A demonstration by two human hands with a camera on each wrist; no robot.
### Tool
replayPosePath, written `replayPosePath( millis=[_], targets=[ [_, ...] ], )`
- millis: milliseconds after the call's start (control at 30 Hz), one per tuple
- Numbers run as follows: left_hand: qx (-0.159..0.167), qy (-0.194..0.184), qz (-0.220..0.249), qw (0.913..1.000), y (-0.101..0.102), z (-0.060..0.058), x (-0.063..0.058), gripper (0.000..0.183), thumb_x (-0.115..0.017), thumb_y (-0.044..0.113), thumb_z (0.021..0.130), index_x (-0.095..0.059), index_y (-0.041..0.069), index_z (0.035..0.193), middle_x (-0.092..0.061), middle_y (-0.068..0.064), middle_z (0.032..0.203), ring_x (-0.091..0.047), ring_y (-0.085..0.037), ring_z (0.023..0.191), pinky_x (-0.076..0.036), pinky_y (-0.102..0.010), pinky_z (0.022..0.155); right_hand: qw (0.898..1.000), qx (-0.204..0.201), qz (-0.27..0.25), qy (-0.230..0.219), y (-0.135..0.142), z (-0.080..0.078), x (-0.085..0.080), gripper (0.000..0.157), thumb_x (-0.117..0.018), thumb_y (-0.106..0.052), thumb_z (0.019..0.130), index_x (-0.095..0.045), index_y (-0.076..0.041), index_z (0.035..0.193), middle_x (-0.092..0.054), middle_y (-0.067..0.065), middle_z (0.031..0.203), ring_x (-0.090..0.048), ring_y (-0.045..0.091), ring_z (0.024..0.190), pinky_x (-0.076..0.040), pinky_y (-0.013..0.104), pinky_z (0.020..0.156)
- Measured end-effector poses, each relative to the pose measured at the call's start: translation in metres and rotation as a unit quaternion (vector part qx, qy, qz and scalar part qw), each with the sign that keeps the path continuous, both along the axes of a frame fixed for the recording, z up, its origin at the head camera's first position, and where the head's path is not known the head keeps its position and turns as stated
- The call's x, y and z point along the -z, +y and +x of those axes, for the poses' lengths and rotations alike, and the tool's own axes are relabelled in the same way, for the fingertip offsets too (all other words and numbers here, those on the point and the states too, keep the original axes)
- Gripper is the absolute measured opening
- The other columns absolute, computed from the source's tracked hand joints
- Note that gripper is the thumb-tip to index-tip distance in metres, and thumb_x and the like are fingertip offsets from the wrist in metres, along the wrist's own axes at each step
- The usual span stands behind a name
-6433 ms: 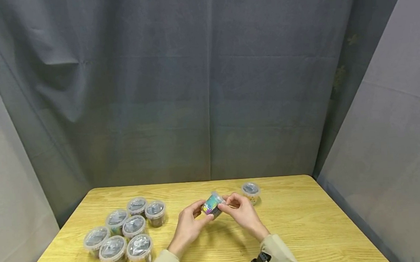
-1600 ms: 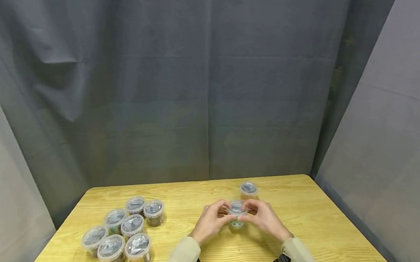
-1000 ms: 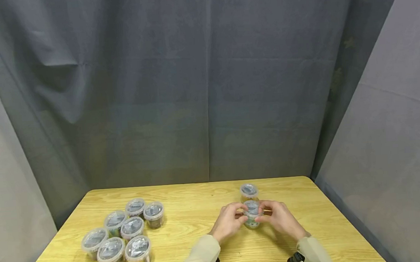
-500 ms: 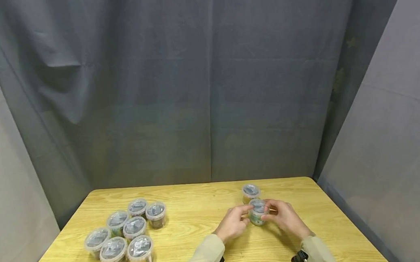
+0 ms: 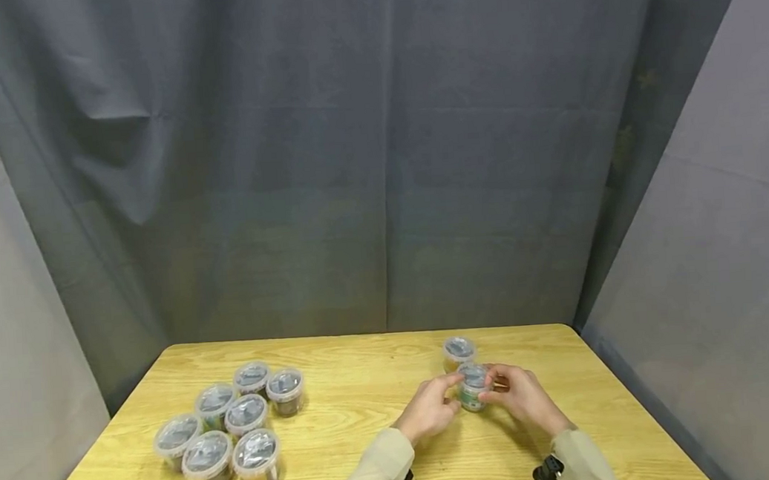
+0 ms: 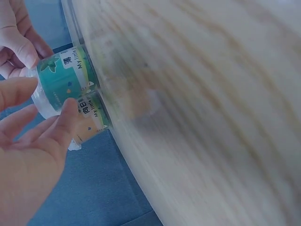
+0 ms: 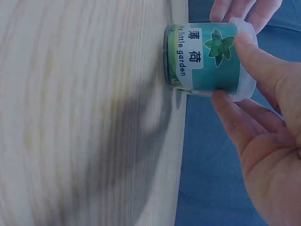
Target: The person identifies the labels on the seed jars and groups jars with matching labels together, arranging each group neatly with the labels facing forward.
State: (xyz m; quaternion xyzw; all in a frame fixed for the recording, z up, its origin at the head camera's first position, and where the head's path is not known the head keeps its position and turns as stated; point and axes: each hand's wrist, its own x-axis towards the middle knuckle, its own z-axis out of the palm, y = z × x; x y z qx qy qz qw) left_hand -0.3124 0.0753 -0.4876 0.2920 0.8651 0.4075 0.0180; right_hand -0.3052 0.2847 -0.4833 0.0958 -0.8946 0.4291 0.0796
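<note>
A small lidded plastic tub (image 5: pixel 472 396) with a green "My little garden" leaf label stands upright on the table. My right hand (image 5: pixel 521 398) pinches it near the lid, thumb (image 7: pixel 249 49) on the rim and a finger against the label. On the other side my left hand (image 5: pixel 430 409) has its fingers loosely spread, a fingertip right at the tub's rim. Directly behind stands a second tub (image 5: pixel 458 350) with an orange label (image 6: pixel 89 127), close against the green one in the left wrist view.
Several similar lidded tubs (image 5: pixel 255 451) stand in a loose cluster on the left of the wooden table (image 5: pixel 366 356). A grey curtain (image 5: pixel 288 202) hangs behind the table's back edge, with pale panels (image 5: pixel 713 247) at the sides.
The green tub, earlier tilted in both hands over the mid-table, has moved right and now stands upright before the orange one. My left hand has loosened from it.
</note>
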Motion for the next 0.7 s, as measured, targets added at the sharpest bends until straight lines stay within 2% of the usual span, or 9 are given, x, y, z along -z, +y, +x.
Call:
replayPosePath(
  millis=[200, 333, 467, 600, 700],
  targets=[
    [-0.007, 0.003, -0.007, 0.9999, -0.0006, 0.0002, -0.0009, 0.053, -0.062, 0.005, 0.09, -0.053, 0.014, 0.141, -0.054, -0.003, 0.144, -0.053, -0.017, 0.128, -0.049, -0.034, 0.105, 1.0, 0.008, -0.001, -0.012, -0.001, 0.0005, -0.001, 0.021, -0.079, -0.009, 0.08, -0.059, -0.01, 0.081, -0.058, 0.024, 0.134, -0.058, 0.039, 0.122, -0.058, 0.032, 0.09],
    [-0.005, 0.005, -0.009, 0.9999, -0.0023, 0.0003, -0.0013, 0.053, -0.062, 0.005, 0.089, -0.053, 0.013, 0.141, -0.054, -0.003, 0.144, -0.056, -0.015, 0.123, -0.047, -0.035, 0.106, 1.0, 0.007, 0.003, -0.014, -0.0015, 0.0002, -0.0005, 0.02, -0.079, -0.011, 0.081, -0.059, -0.01, 0.082, -0.058, 0.024, 0.134, -0.059, 0.039, 0.121, -0.058, 0.032, 0.089],
    [-0.002, -0.001, -0.013, 0.9999, -0.003, 0.0006, -0.0016, 0.054, -0.064, 0.006, 0.09, -0.052, 0.014, 0.142, -0.053, -0.004, 0.144, -0.054, -0.017, 0.126, -0.047, -0.037, 0.106, 1.0, -0.003, -0.002, -0.01, -0.0011, 0.0005, -0.0009, 0.02, -0.079, -0.009, 0.081, -0.06, -0.009, 0.084, -0.06, 0.021, 0.132, -0.057, 0.038, 0.123, -0.058, 0.034, 0.09],
    [-0.009, -0.008, -0.017, 0.9998, -0.003, 0.0017, -0.0015, 0.056, -0.067, 0.012, 0.09, -0.05, 0.016, 0.143, -0.052, -0.005, 0.144, -0.051, -0.022, 0.13, -0.047, -0.043, 0.106, 1.0, -0.008, 0.003, -0.013, -0.0014, 0.0013, -0.0028, 0.02, -0.079, -0.008, 0.081, -0.062, -0.01, 0.092, -0.062, 0.014, 0.127, -0.059, 0.034, 0.12, -0.056, 0.041, 0.094],
    [-0.02, -0.014, -0.016, 0.9996, -0.0049, 0.0037, -0.003, 0.058, -0.068, 0.016, 0.09, -0.047, 0.017, 0.144, -0.05, -0.005, 0.145, -0.049, -0.027, 0.133, -0.045, -0.047, 0.108, 1.0, -0.008, 0.018, -0.011, -0.002, 0.0015, -0.0053, 0.024, -0.08, -0.012, 0.081, -0.064, -0.012, 0.1, -0.06, 0.017, 0.131, -0.056, 0.036, 0.124, -0.052, 0.048, 0.099]
  ],
)
